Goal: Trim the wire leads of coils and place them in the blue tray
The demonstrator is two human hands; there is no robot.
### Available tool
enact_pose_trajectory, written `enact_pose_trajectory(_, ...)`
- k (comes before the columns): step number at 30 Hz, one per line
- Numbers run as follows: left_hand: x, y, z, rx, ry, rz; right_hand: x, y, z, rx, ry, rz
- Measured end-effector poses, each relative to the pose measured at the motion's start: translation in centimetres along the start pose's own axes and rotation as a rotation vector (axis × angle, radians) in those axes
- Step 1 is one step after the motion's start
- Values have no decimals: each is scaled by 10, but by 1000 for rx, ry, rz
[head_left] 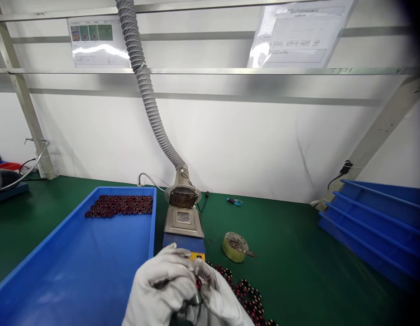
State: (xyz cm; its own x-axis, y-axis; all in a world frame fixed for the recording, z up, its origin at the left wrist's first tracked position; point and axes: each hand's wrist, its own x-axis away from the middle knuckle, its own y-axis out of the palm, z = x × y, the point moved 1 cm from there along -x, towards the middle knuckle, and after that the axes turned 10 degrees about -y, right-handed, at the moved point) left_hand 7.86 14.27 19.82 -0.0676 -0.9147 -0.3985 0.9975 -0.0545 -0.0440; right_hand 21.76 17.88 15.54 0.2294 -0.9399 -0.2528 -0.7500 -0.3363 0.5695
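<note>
Both hands wear white gloves with grey smudges and meet at the bottom centre. My left hand (162, 283) is closed, its fingers curled inward. My right hand (218, 292) is pinched against it. Between the fingertips a bit of a small red-and-black part (198, 283) shows, mostly covered by the gloves. Just below it is a shiny dark piece (196, 299), also partly hidden, whose kind I cannot make out. Beside and behind my right hand lies a loose pile of small round dark parts (247, 296) with red and copper-coloured dots.
Ahead stands a bench unit (184, 222) with a metal top, under a grey exhaust hose (145, 86). A blue tray (84, 262) on the left holds many dark red parts (120, 205). A yellow-green round tin (234, 249), blue-handled cutters (234, 201) and stacked blue trays (376, 226) are rightward.
</note>
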Motion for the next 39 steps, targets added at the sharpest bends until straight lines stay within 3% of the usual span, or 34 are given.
enact_pose_trajectory(5,0,-16,-2,187,55,213,4,-8,8,-14,-25,13)
enact_pose_trajectory(7,1,-21,3,127,-60,164,2,-10,5,-20,-19,11)
enact_pose_trajectory(9,2,-21,8,-12,-226,18,-1,-10,0,-23,41,-2)
enact_pose_trajectory(11,2,-16,12,-73,-305,-75,-4,-7,-5,-23,113,-24)
enact_pose_trajectory(15,2,-6,16,46,-311,-32,-3,4,-11,-32,162,-52)
enact_pose_trajectory(18,4,-6,19,115,-225,3,-1,12,-9,-35,105,-16)
enact_pose_trajectory(20,6,-12,21,130,-161,87,0,15,-7,-39,49,18)
enact_pose_trajectory(23,10,-20,20,217,-120,299,6,18,-6,24,-67,38)
enact_pose_trajectory(25,10,-20,17,292,-191,362,13,21,-7,144,-259,83)
enact_pose_trajectory(28,3,-6,11,419,-457,99,25,26,-9,470,-735,142)
enact_pose_trajectory(30,-3,7,7,448,-513,-48,30,28,-7,754,-991,121)
enact_pose_trajectory(34,-10,18,-1,355,-390,142,33,23,5,1113,-1077,110)
enact_pose_trajectory(39,-4,1,-12,437,-308,322,32,19,11,1175,-1152,172)
